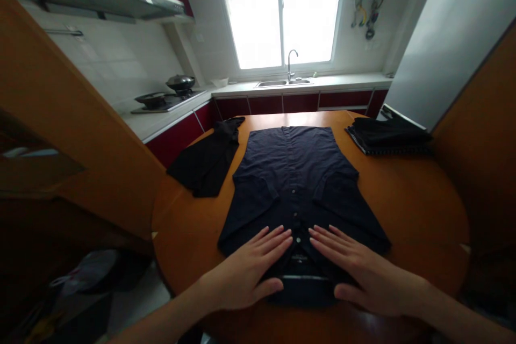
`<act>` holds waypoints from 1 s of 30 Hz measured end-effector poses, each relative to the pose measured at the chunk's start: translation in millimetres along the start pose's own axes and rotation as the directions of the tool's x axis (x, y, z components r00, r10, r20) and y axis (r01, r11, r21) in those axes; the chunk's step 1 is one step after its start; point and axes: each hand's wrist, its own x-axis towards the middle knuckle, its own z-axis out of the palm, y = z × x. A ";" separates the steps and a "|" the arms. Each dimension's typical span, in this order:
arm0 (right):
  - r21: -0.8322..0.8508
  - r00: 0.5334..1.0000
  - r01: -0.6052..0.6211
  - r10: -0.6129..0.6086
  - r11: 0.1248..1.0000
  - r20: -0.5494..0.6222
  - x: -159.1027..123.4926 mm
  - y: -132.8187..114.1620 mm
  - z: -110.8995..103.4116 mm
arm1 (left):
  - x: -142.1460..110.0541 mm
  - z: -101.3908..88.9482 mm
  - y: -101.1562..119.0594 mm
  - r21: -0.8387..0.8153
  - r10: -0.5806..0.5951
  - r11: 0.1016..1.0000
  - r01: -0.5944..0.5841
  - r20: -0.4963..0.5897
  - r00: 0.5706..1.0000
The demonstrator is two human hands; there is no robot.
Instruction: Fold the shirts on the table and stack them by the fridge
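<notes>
A dark navy button-up shirt (pixel 288 166) lies spread front-up on the table, its collar end toward me and its sleeves folded in over the body. My left hand (pixel 258 263) rests flat on the left side near the collar, fingers stretched out. Mirroring it, my right hand (pixel 350 263) lies flat on the right side, fingers extended and the thumb apart. Between the two hands show a button placket and the collar opening with a label. Neither hand grips the cloth.
The round wooden table (pixel 427 204) carries a black garment (pixel 209 158) at the left and a stack of folded dark clothes (pixel 389 136) at the back right. Beyond stand a counter with a sink (pixel 278 84), a stove with pans (pixel 180 83) and a refrigerator (pixel 435 43).
</notes>
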 end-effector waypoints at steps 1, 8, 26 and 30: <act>0.005 0.999 0.014 -0.014 1.000 0.031 -1.0 -0.8 2.2 | -2.7 4.9 1.4 0.007 0.001 1.000 -0.001 0.009 1.000; -0.045 0.999 0.006 -0.004 0.999 0.040 -3.6 -2.8 7.9 | -16.6 8.4 5.1 0.032 0.040 0.999 -0.041 0.029 0.999; 0.021 0.974 -0.023 0.027 1.000 -0.224 -3.7 -2.0 14.3 | -22.1 10.7 -4.8 -0.044 0.116 0.991 -0.129 -0.225 0.967; 0.214 0.941 -0.140 0.197 0.967 -0.275 4.6 -3.4 6.4 | -11.8 0.0 -4.2 -0.299 -0.125 0.953 0.052 -0.229 0.965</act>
